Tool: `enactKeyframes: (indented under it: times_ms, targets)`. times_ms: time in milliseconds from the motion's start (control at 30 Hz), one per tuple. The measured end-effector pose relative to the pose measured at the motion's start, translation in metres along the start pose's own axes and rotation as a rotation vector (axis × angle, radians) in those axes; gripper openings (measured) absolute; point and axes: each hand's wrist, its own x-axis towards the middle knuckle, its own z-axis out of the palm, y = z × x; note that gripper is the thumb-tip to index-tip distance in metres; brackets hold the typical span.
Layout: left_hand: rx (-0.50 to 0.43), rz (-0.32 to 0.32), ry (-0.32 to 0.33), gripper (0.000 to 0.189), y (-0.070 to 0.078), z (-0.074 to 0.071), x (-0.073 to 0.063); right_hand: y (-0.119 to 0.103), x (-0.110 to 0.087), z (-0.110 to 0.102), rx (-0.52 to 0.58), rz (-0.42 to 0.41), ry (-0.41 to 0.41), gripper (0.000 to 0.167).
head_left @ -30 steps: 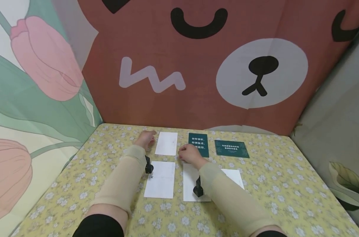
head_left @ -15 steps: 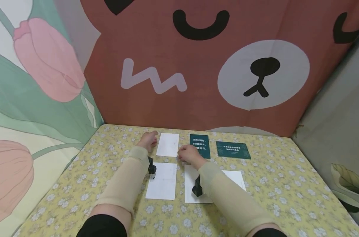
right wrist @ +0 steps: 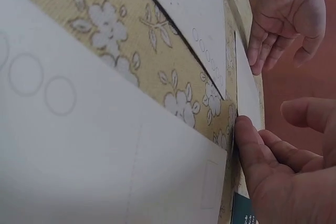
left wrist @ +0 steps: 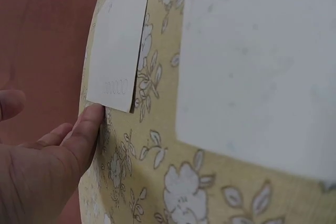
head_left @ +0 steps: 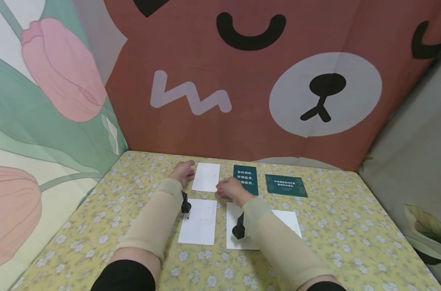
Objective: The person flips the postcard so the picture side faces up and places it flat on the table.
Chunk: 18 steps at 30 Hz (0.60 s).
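Observation:
A blank-faced white card [head_left: 206,177] lies flat at the back of the table, between my two hands. At its left edge is my left hand [head_left: 183,172], fingers extended; in the left wrist view a fingertip [left wrist: 95,110] meets the corner of the card [left wrist: 118,45] that bears a row of small printed ovals. My right hand [head_left: 234,189] is at the card's lower right corner. In the right wrist view its index fingertip [right wrist: 243,124] touches the card's edge, and the thumb stands apart from the fingers. Neither hand grips the card.
Nearer me lie a white card [head_left: 197,222], another white card [head_left: 235,240] and a third white card [head_left: 289,220], the last two partly hidden by my right forearm. Two green lettered cards [head_left: 252,171] [head_left: 286,186] lie to the right. A bear-print cloth [head_left: 191,133] hangs behind the table.
Both hands have come slightly closer to the back white card's edges. The view has shifted a little; the cards look unmoved.

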Motion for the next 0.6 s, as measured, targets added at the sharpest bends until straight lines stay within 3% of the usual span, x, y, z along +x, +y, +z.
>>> enactKeyframes:
  times_ms: [133, 367, 600]
  targets:
    - [0.003, 0.018, 0.005, 0.07, 0.001, 0.0026, -0.0005, -0.0005, -0.0008, -0.0013, 0.021, 0.009, 0.012, 0.034]
    - [0.012, 0.019, 0.071, 0.065, -0.0064, -0.0005, -0.0013, 0.0011, -0.0036, 0.0047, 0.043, 0.021, -0.003, 0.03]
    - [0.016, 0.043, 0.054, 0.049, -0.004, 0.0021, -0.0023, -0.0012, -0.0061, 0.0061, 0.103, 0.02, 0.041, 0.031]
